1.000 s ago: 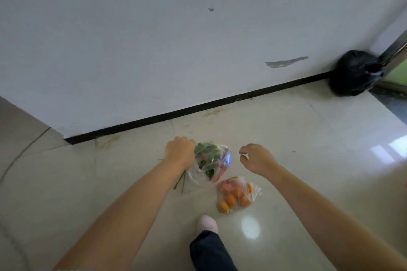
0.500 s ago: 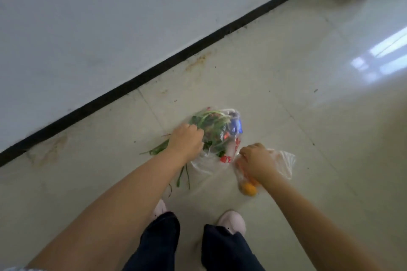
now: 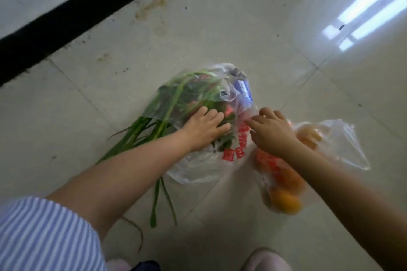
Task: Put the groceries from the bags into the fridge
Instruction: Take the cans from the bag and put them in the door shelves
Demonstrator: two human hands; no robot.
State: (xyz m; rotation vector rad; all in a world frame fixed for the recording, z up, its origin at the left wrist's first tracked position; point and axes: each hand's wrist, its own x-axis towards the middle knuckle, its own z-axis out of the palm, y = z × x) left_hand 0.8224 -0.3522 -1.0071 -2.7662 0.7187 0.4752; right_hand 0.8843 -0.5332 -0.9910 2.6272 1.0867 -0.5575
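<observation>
Two clear plastic bags lie on the tiled floor. The bag of green vegetables (image 3: 198, 160) has red print, and long green stalks (image 3: 136, 134) stick out of it to the left. My left hand (image 3: 203, 128) rests flat on top of the greens with its fingers spread. Just right of it, my right hand (image 3: 272, 131) touches the bag's plastic with relaxed, spread fingers. Under my right forearm sits the bag of oranges (image 3: 286, 200), its loose top (image 3: 343, 147) spreading to the right. No fridge is in view.
A white wall with a black baseboard (image 3: 66, 17) runs across the top left. My feet in pale shoes (image 3: 264, 259) stand at the bottom edge. Window light reflects off the floor tiles (image 3: 363, 17) at the upper right.
The camera has dropped much closer to the bags. My left hand went from gripping the vegetable bag to lying flat on it. My right hand left the orange bag and reached the vegetable bag.
</observation>
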